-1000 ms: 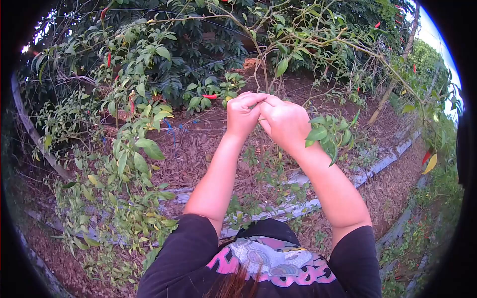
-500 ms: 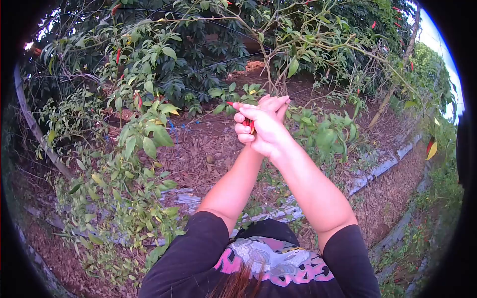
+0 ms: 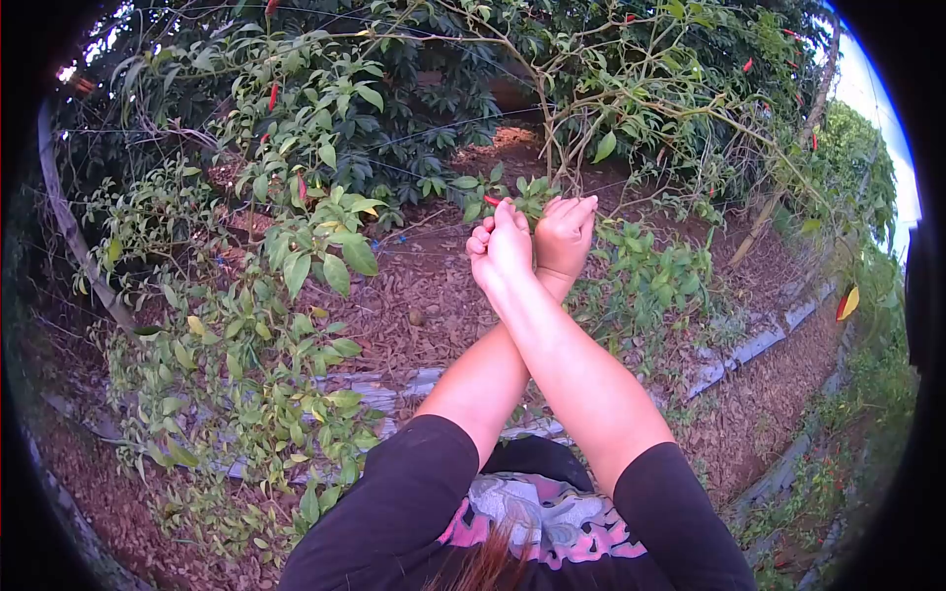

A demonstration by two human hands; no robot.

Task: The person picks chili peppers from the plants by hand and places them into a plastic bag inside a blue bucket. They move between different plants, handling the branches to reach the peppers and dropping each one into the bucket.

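Observation:
My forearms cross in front of me, the right one over the left. My right hand [image 3: 504,244] is on the left side, its fingers curled, with thumb and fingertip closed at a red chili pepper [image 3: 492,200] beside a low leafy chili plant [image 3: 468,183]. Just to its right, my left hand [image 3: 565,241] is bent at the wrist with its fingers folded in. Whatever lies inside that fist is hidden.
Chili bushes [image 3: 286,261] with scattered red peppers [image 3: 273,97] grow on the left. Thin branches [image 3: 680,106] and a wire stretch overhead. A leaning pole [image 3: 818,84] stands right. Dry leaves [image 3: 424,315] and plastic sheeting [image 3: 754,345] cover the ground.
My hands were together, with red peppers showing in the right palm. They have come apart, the left folding into a fist on the right side. The view has shifted slightly.

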